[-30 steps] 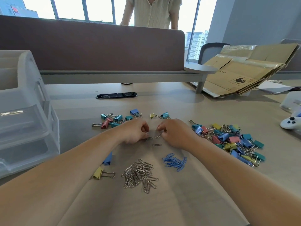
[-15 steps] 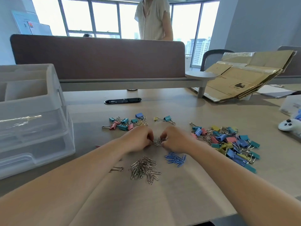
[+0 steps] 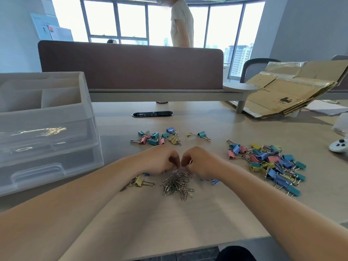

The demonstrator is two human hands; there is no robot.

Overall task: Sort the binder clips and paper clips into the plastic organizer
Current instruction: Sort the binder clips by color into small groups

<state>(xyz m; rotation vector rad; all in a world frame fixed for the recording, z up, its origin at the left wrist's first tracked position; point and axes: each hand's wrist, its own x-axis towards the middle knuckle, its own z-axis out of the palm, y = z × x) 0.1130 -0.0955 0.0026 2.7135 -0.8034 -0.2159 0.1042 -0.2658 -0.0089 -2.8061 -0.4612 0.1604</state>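
A heap of silver paper clips [image 3: 177, 183] lies on the desk in front of me. My left hand [image 3: 160, 161] and my right hand [image 3: 201, 161] meet at its far edge, fingers curled down, pinching silver clips at the top of the heap. A few blue paper clips [image 3: 213, 181] peek out under my right wrist. One yellow binder clip [image 3: 140, 182] lies beside my left wrist. A big pile of coloured binder clips [image 3: 269, 162] sits to the right and a smaller group [image 3: 156, 138] lies beyond my hands. The clear plastic organizer [image 3: 47, 129] stands at the left.
Two more binder clips [image 3: 199, 135] lie past my right hand. Flattened cardboard [image 3: 282, 91] leans at the back right, and a white controller [image 3: 339, 146] is at the right edge. A brown partition [image 3: 131, 68] closes the desk's far side, with a person standing behind it.
Both hands gathered loose silver clips from the desk and drew back toward me onto the silver heap. The view has tilted up and shifted.
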